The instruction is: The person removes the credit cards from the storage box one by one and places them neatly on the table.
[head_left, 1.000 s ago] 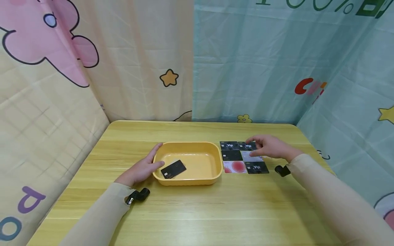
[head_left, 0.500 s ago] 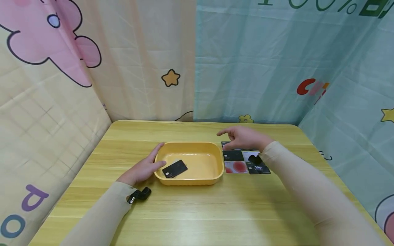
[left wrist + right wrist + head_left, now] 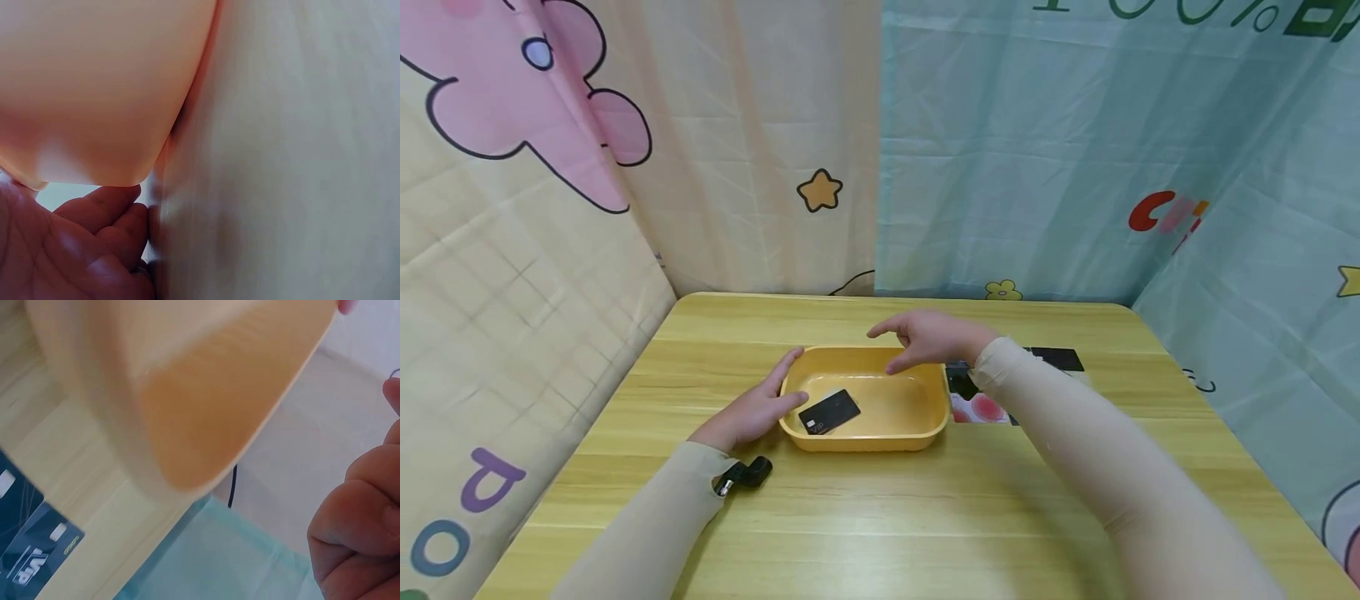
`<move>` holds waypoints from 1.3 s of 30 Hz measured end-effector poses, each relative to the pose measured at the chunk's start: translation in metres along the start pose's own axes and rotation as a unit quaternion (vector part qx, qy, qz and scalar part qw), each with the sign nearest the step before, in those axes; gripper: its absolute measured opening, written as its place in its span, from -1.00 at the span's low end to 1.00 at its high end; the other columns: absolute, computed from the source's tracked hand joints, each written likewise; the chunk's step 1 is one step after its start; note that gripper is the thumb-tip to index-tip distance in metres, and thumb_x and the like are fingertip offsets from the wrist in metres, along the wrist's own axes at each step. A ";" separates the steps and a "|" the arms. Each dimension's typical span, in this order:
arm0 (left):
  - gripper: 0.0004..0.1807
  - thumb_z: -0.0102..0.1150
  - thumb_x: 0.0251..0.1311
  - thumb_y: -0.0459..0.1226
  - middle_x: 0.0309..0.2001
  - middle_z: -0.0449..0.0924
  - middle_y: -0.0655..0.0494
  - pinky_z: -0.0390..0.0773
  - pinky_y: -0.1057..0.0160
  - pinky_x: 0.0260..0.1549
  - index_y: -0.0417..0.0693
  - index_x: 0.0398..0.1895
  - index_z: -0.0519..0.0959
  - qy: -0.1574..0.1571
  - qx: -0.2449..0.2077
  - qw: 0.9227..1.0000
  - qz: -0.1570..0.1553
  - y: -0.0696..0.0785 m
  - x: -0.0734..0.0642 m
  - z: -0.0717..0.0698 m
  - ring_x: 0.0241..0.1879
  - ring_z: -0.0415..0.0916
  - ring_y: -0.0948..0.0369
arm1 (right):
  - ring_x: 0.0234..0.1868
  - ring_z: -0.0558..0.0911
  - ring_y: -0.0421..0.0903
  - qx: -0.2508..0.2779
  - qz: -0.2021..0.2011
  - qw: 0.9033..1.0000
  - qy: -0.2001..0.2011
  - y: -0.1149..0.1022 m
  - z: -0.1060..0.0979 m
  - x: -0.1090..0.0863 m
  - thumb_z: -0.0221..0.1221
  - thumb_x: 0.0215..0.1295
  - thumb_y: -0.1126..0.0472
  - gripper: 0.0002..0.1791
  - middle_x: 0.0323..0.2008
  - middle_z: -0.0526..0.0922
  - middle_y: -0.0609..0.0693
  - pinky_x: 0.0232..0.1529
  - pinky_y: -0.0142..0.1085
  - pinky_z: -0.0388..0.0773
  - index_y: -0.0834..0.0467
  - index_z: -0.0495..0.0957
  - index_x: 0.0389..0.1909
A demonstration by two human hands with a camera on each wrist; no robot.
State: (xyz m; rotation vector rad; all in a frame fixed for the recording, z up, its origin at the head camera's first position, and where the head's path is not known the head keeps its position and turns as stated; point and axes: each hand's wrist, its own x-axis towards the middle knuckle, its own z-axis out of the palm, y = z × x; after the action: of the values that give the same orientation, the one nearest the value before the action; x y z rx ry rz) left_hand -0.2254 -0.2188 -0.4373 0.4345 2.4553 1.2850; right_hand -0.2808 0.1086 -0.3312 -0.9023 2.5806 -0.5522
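A yellow plastic tray (image 3: 865,445) stands mid-table with a black VIP card (image 3: 829,412) lying tilted in its left part. My left hand (image 3: 748,417) grips the tray's left end, thumb over the rim, other fingers along the outside wall (image 3: 94,112). Above the tray's right half hovers my right hand (image 3: 931,335), index finger stretched leftward, thumb apart below it. No card shows between those fingers. Right of the tray lie rows of cards, among them a pink-patterned card (image 3: 979,408) and a dark card (image 3: 1060,358); my right sleeve hides most of them.
The wooden table (image 3: 865,517) ends at a rounded back edge, with printed curtains (image 3: 1000,167) behind and at both sides. Black wrist cameras (image 3: 748,472) are worn at the cuffs. In the right wrist view a dark VIP card (image 3: 40,562) lies beside the tray.
My right hand has moved left, from over the cards to above the tray. My left hand and the card in the tray hold their places.
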 end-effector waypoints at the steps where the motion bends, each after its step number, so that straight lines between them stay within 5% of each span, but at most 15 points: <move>1: -0.12 -0.02 0.61 0.00 0.75 -0.31 -0.09 -0.12 -0.41 0.56 0.35 0.74 -0.31 0.000 -0.002 1.000 0.000 0.000 0.000 0.000 0.68 -0.24 -0.28 | -0.52 0.29 -0.14 0.000 -0.001 1.000 -0.002 -0.002 0.002 0.004 0.48 0.28 0.00 -0.25 -0.59 0.26 -0.12 -0.42 -0.30 0.26 -0.03 0.49 0.48; 15: -0.12 -0.02 0.61 0.01 0.74 -0.21 -0.12 -0.08 -0.42 0.56 0.37 0.74 -0.32 -0.003 -0.004 1.000 -0.005 -0.001 0.001 -0.001 0.67 -0.15 -0.28 | -0.56 0.27 -0.18 0.001 -0.047 0.999 -0.024 -0.014 0.025 0.038 0.47 0.28 0.04 -0.24 -0.63 0.26 -0.14 -0.45 -0.34 0.27 0.05 0.48 0.48; 26: -0.12 -0.03 0.60 0.05 0.74 -0.24 -0.14 -0.11 -0.47 0.53 0.41 0.74 -0.33 -0.003 0.001 1.000 -0.012 -0.001 0.000 -0.001 0.67 -0.20 -0.31 | -0.51 0.34 -0.13 0.025 -0.012 0.999 -0.042 -0.025 0.041 0.049 0.49 0.27 0.05 -0.20 -0.58 0.32 -0.11 -0.40 -0.31 0.29 -0.08 0.44 0.53; 39: -0.12 -0.03 0.60 0.05 0.74 -0.24 -0.12 -0.12 -0.49 0.52 0.49 0.72 -0.34 -0.006 0.002 1.000 -0.015 0.001 -0.001 0.000 0.67 -0.20 -0.31 | -0.50 0.44 -0.19 0.029 -0.023 0.998 -0.057 -0.019 0.056 0.059 0.50 0.25 0.12 -0.24 -0.52 0.49 -0.12 -0.45 -0.36 0.39 -0.11 0.49 0.48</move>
State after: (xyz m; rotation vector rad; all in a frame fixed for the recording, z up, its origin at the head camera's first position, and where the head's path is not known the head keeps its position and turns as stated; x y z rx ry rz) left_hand -0.2248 -0.2185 -0.4363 0.4038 2.4468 1.2614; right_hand -0.2898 0.0432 -0.3826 -0.9489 2.4342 -0.5681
